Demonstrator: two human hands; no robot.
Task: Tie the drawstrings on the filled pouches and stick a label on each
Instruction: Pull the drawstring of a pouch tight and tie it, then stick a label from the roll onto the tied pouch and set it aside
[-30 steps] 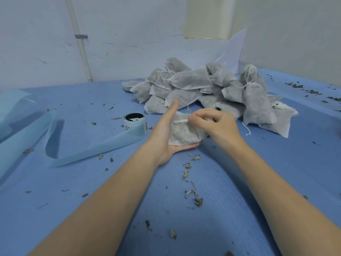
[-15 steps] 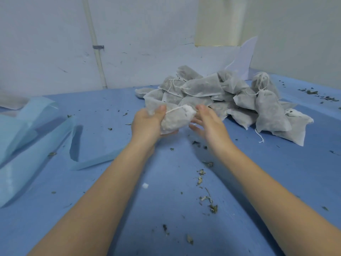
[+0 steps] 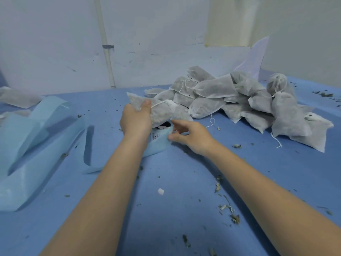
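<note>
My left hand (image 3: 135,122) grips a filled white pouch (image 3: 160,113) by its left half, thumb on top, and holds it just above the label roll (image 3: 162,133). The pouch's drawstring runs taut across its gathered mouth at the right. My right hand (image 3: 191,135) reaches to the roll's right rim. Its thumb and fingertips touch the roll on either side with the fingers fairly straight. My left hand and the pouch hide most of the roll.
A heap of filled pouches (image 3: 239,100) lies at the back right of the blue table (image 3: 175,200). A long pale-blue backing strip (image 3: 46,163) trails left from the roll. Another pouch (image 3: 18,97) lies far left. Dried herb crumbs are scattered about.
My right hand has let go of the pouch and dropped to the label roll. My left hand keeps the pouch, now over the roll. The view has shifted left.
</note>
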